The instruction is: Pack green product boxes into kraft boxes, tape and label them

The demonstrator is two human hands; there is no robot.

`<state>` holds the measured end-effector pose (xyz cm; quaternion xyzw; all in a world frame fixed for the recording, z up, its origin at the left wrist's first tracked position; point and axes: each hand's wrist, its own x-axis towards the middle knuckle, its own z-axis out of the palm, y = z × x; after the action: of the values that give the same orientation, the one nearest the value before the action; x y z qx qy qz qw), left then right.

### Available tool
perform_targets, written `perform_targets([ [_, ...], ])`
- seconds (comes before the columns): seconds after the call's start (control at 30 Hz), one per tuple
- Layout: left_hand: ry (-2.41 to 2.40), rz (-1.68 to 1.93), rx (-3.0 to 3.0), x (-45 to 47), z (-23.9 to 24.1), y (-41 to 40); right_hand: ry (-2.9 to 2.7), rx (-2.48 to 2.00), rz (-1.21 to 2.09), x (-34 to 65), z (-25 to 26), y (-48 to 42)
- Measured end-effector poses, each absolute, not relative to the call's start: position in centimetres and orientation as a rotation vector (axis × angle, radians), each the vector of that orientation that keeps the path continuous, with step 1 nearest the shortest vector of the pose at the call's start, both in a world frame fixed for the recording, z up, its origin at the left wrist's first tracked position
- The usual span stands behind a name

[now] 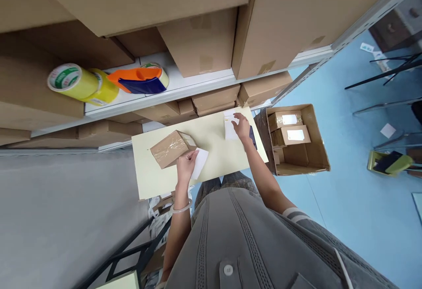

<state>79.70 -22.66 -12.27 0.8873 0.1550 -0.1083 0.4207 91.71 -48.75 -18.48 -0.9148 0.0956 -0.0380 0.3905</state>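
Note:
Between the thumb and fingers of my left hand (186, 165) is a white paper slip (200, 164), held by its upper left corner. Right beside it, a taped cardboard box (171, 149) lies at an angle on the pale yellow table (150, 182). My right hand (242, 127) hovers over or rests on a stack of white labels (230, 129) near the table's right end; its fingers are apart and curved, and I cannot tell whether they touch the paper. A dark phone-like object (252, 137) lies partly hidden behind my right wrist.
An open carton (316, 148) holding several labelled boxes stands right of the table. The shelf (211, 80) ahead bears large cartons, yellow tape rolls (74, 80) and an orange and blue tape dispenser (140, 80). A black metal frame (132, 249) is at lower left.

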Motion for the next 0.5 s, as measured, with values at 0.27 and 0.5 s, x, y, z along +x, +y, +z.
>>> perform_targets([
  [0.27,0.291,-0.212,2.067,81.2,-10.2,-23.4,-0.053,-2.029,-0.105,84.6,-11.0,-44.5],
  [0.5,0.110,0.115,2.107,82.7,-5.3,-24.0,-0.111,-1.766,0.035,82.7,-5.6,-40.0],
])
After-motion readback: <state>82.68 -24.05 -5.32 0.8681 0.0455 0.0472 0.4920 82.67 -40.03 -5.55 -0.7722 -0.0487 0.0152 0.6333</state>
